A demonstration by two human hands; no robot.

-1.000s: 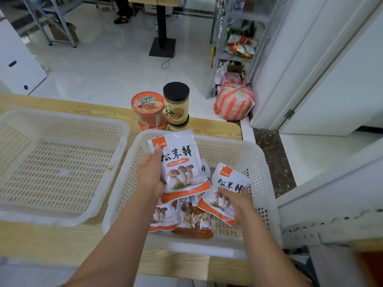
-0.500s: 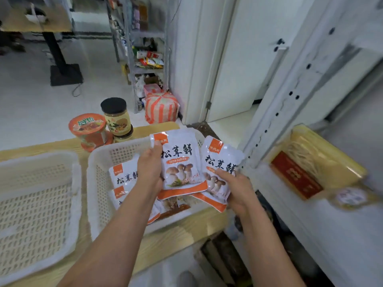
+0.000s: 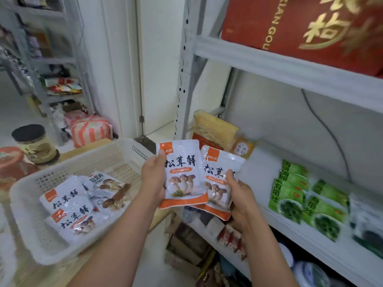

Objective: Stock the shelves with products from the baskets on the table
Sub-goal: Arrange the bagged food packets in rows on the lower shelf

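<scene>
Both arms had swung from the basket (image 3: pixel 132 149) toward the shelf (image 3: pixel 263 162) right of the grips; the left hand (image 3: pixel 153 179) pinched the front packet (image 3: pixel 182 170), the right hand (image 3: pixel 241 200) the rear packet (image 3: pixel 217 170).

I see basket (image 3: pixel 132 151) on table (image 3: pixel 89 146) at L, w/ loose packets (image 3: pixel 68 206) lying in it. Behind basket, near table's far edge, lidded jar (image 3: pixel 34 144) sits just R of a cup (image 3: pixel 10 161). L hand (image 3: pixel 153 179) holds 1st packet (image 3: pixel 183 172) upright; R hand (image 3: pixel 242 196) holds 2nd packet (image 3: pixel 217 175) just R of it, partly behind. Both are betw. basket & shelf unit (image 3: pixel 269 61). On mid shelf (image 3: pixel 261 168), noodle pack (image 3: pixel 215 127) is at L end, small jar (image 3: pixel 243 149) just R of it, stacked packs (image 3: pixel 294 195) further R. Big box (image 3: pixel 300 27) sits on shelf above. Striped bag (image 3: pixel 91 129) is on floor beyond table, beside far rack (image 3: pixel 62 85).
</scene>
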